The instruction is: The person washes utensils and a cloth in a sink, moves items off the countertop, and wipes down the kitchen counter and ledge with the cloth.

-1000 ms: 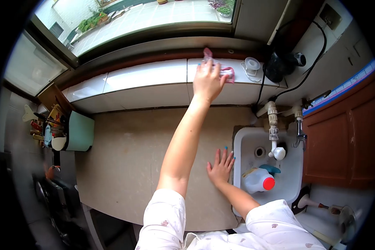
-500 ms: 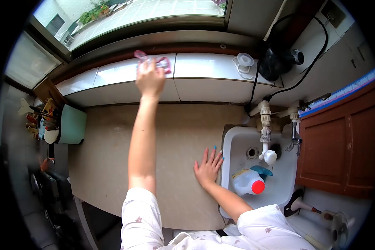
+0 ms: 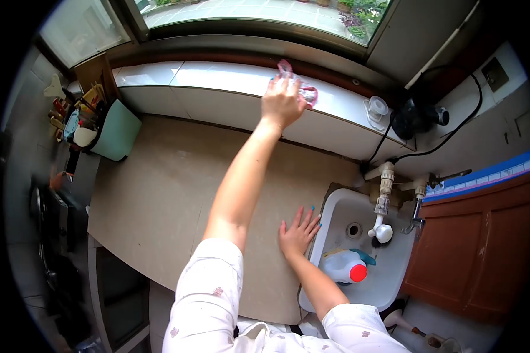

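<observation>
My left hand [image 3: 281,105] presses a pink and white cloth [image 3: 308,94] against the white tiled ledge [image 3: 218,76] under the window. Its fingers lie over the cloth, and part of the cloth sticks out on both sides. Palm down with fingers spread, my right hand [image 3: 298,235] rests on the beige countertop [image 3: 159,176] just left of the sink's edge. It holds nothing.
The white sink [image 3: 388,282] holds a translucent jug [image 3: 338,266] with a red cap and a teal item [image 3: 365,256]. Pipes and a tap [image 3: 417,220] stand behind it. On the ledge's right are a white plastic piece [image 3: 378,107] and black object [image 3: 409,119]. A green utensil holder [image 3: 116,132] stands left.
My left hand and the cloth swept left along the ledge, then back right. The view has turned. My right hand has stayed on the countertop beside the sink.
</observation>
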`<control>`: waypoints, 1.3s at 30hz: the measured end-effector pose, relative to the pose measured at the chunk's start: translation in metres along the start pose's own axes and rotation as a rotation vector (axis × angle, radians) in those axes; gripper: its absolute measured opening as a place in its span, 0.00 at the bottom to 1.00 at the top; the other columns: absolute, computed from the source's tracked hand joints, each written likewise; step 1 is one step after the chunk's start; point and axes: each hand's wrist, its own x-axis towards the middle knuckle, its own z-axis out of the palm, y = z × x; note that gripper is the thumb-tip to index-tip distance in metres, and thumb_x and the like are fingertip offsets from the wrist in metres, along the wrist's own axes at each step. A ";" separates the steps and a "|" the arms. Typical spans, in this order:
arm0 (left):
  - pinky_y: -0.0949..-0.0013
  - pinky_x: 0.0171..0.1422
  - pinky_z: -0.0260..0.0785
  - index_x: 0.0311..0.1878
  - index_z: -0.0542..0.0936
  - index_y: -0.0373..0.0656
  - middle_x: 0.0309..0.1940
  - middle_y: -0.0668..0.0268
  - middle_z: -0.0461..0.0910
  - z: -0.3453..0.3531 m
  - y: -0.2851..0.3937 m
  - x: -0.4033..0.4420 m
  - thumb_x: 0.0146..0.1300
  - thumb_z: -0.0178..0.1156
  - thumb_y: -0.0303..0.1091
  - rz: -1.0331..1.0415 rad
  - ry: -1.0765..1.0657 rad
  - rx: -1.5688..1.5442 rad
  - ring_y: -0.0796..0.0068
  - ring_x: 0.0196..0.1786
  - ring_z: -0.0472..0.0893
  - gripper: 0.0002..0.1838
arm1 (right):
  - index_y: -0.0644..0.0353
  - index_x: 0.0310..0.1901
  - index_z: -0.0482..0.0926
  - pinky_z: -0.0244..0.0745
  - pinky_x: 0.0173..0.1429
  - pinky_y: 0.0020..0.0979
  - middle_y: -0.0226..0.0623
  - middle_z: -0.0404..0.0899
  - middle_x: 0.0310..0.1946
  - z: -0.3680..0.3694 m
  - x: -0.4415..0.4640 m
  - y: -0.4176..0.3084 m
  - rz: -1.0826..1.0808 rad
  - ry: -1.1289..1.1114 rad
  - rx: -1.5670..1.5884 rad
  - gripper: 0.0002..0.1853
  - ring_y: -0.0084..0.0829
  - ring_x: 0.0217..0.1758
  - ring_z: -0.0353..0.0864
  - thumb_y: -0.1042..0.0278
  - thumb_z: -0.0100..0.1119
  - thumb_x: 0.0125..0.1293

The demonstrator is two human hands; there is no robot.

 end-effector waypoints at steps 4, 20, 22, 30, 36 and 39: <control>0.57 0.59 0.60 0.47 0.75 0.43 0.48 0.53 0.73 -0.020 -0.103 -0.003 0.49 0.49 0.39 -0.110 -0.064 0.030 0.51 0.53 0.70 0.21 | 0.57 0.64 0.50 0.31 0.67 0.52 0.50 0.41 0.65 0.001 -0.004 -0.001 -0.001 -0.014 -0.035 0.38 0.55 0.68 0.33 0.51 0.49 0.53; 0.54 0.64 0.51 0.50 0.73 0.38 0.55 0.48 0.66 -0.072 -0.363 -0.012 0.50 0.48 0.41 -0.294 -0.051 0.159 0.48 0.60 0.62 0.25 | 0.57 0.23 0.69 0.69 0.29 0.39 0.41 0.74 0.21 -0.116 0.286 -0.210 -0.445 0.385 0.114 0.10 0.40 0.25 0.75 0.62 0.47 0.57; 0.54 0.65 0.48 0.51 0.71 0.37 0.57 0.47 0.63 -0.078 -0.390 -0.011 0.51 0.47 0.43 -0.360 -0.060 0.213 0.48 0.63 0.58 0.26 | 0.57 0.22 0.68 0.71 0.28 0.38 0.38 0.75 0.21 -0.109 0.292 -0.216 -0.513 0.483 -0.090 0.09 0.39 0.24 0.75 0.63 0.46 0.55; 0.56 0.67 0.44 0.54 0.64 0.26 0.59 0.43 0.56 -0.093 -0.432 0.010 0.49 0.49 0.53 -0.549 -0.364 0.267 0.48 0.66 0.49 0.38 | 0.58 0.21 0.66 0.70 0.26 0.38 0.38 0.73 0.19 -0.109 0.291 -0.214 -0.563 0.534 -0.100 0.07 0.40 0.22 0.74 0.67 0.45 0.53; 0.56 0.67 0.43 0.57 0.63 0.31 0.60 0.45 0.56 -0.081 -0.429 0.007 0.52 0.47 0.51 -0.507 -0.267 0.223 0.53 0.66 0.51 0.35 | 0.58 0.22 0.67 0.71 0.27 0.39 0.39 0.73 0.20 -0.107 0.290 -0.215 -0.536 0.551 -0.106 0.07 0.41 0.23 0.74 0.67 0.45 0.53; 0.55 0.69 0.37 0.57 0.64 0.35 0.60 0.46 0.57 -0.072 -0.365 0.003 0.53 0.44 0.47 -0.379 -0.289 0.184 0.53 0.65 0.52 0.31 | 0.58 0.22 0.67 0.71 0.27 0.40 0.39 0.74 0.20 -0.105 0.292 -0.213 -0.533 0.548 -0.104 0.07 0.41 0.24 0.75 0.67 0.44 0.53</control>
